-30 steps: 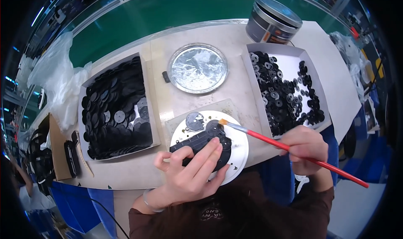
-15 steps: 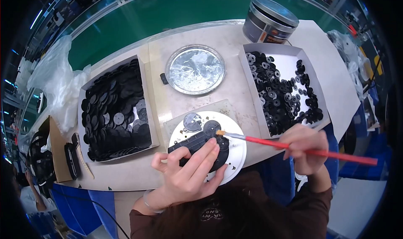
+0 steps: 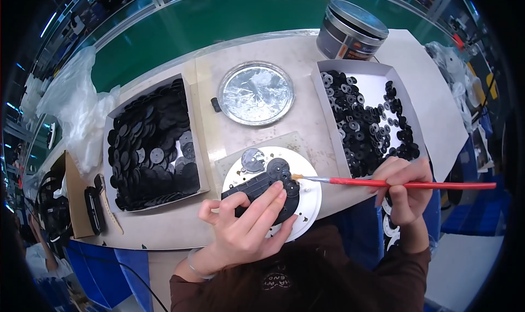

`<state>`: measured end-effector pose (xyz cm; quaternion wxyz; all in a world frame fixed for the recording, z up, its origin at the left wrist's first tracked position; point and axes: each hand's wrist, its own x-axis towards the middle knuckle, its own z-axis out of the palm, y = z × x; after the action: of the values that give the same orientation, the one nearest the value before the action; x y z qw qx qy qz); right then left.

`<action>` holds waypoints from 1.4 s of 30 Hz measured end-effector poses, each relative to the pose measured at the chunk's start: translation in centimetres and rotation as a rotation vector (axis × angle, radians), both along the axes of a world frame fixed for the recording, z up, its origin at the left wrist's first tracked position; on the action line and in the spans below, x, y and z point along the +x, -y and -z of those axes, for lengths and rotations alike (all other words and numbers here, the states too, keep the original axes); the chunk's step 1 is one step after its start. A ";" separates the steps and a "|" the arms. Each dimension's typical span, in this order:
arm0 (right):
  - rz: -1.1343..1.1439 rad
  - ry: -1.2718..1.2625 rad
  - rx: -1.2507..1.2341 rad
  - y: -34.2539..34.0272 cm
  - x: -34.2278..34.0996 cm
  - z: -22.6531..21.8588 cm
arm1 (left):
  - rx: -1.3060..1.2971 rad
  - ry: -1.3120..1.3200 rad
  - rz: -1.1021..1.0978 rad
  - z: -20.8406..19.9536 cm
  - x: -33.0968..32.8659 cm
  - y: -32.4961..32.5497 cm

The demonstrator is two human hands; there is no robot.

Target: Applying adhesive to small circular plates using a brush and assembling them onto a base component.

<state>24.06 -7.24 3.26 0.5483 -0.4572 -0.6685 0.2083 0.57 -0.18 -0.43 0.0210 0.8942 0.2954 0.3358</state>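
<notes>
Between two trays [image 3: 199,148] of black discs, left hand [image 3: 249,227] pins part [image 3: 262,189]; right hand [image 3: 404,189] pinches brush [image 3: 404,184].

head view, steeply downward (fisheye), close
</notes>
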 end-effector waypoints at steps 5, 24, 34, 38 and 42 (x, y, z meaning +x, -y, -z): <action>-0.043 0.027 -0.013 0.0 0.6 -0.2 | 0.001 -0.003 -0.015 0.2 -0.1 -0.1; 0.273 -0.282 -0.404 -6.3 2.0 -0.1 | 0.012 0.044 0.012 0.2 -0.3 0.0; 0.481 0.014 -0.397 -2.7 4.9 1.7 | 0.048 0.024 0.006 -0.4 -0.5 0.6; 0.530 0.033 -0.294 -1.6 4.5 1.4 | -0.030 0.015 0.090 -3.8 -1.2 0.8; 0.624 0.076 -0.179 0.5 5.4 0.8 | 0.007 -0.068 0.030 -6.2 -0.8 -4.5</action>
<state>29.47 -7.77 2.42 0.5178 -0.6939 -0.4954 0.0710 -0.23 4.35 5.74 0.0127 0.9095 0.2814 0.3059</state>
